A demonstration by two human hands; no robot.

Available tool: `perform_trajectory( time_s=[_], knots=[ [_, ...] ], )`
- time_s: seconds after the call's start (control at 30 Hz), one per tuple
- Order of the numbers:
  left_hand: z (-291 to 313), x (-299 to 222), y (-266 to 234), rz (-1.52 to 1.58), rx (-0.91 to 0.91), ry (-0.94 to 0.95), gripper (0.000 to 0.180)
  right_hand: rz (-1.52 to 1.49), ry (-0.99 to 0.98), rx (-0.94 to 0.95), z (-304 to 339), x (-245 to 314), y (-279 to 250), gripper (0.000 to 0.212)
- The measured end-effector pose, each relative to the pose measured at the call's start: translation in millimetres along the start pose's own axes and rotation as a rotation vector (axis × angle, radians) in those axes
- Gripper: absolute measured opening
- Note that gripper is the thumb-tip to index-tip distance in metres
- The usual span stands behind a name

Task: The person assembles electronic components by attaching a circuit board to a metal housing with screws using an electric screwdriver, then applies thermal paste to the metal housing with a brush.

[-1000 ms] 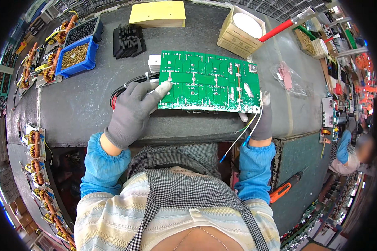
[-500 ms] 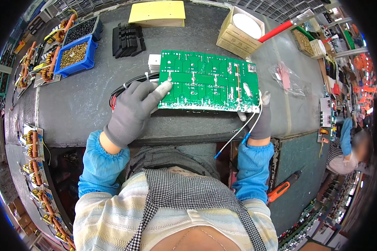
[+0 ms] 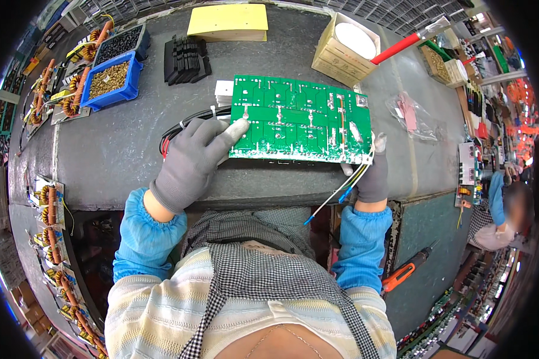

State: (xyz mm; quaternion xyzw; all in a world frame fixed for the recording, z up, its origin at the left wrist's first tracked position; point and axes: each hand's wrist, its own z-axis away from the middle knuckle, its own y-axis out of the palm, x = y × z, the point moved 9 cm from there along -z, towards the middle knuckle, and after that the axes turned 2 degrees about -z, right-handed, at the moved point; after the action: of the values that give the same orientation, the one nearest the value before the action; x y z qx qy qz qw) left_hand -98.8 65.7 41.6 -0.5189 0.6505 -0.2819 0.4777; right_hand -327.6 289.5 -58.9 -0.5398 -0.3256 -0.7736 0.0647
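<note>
Green rectangular circuit board (image 3: pixel 296 122) sits at 12 o'clock, ends within the grip of grey-gloved left hand (image 3: pixel 191 158) and right hand (image 3: pixel 374 176); probably being checked, its next move needs 2-handed support.

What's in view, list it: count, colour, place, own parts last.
Circuit board: one, green, centre
Cables: several, black and red, left of board
Wires: several, mostly white, board's lower right
Block: at least one, white, board's upper left
Flat parts: many, black, top left
Sheet stack: one, yellow, top centre
Carton: one, tan, far side, right
Rod: one, red, beside carton
Bins: two, bluish, far left
Small parts: many, brass and black, in bins
Coil assemblies: several, copper, left side
Bag: one, clear and pink, right
Power tool: one, orange, lower right
Bench: one, dark grey, underneath
Co-worker: one, blue sleeve, right edge
Left hand: one, grey-gloved, board's left edge
Right hand: one, grey-gloved, board's lower right corner
</note>
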Motion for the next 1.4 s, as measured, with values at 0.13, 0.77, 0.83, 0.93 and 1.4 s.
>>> perform_trajectory(
  time_s=[0.13,0.77,0.83,0.93,1.4],
  knots=[
    [-1,-2,0,0.013,0.003,-0.002,0.064,0.095,-0.013,0.126,0,3,6,0.082],
    [3,3,-5,0.014,-0.106,0.062,0.062,1.373,-1.021,0.56,141,32,229,0.055],
    [6,4,-10,0.024,-0.136,0.071,0.064,1.476,-0.872,0.532,125,11,238,0.055],
    [8,-2,-17,0.079,-0.165,0.098,0.065,1.593,-0.804,0.505,124,2,239,0.055],
    [12,196,-115,0.065,-0.184,-0.592,0.046,1.643,-0.828,0.516,127,7,249,0.055]
  ],
)
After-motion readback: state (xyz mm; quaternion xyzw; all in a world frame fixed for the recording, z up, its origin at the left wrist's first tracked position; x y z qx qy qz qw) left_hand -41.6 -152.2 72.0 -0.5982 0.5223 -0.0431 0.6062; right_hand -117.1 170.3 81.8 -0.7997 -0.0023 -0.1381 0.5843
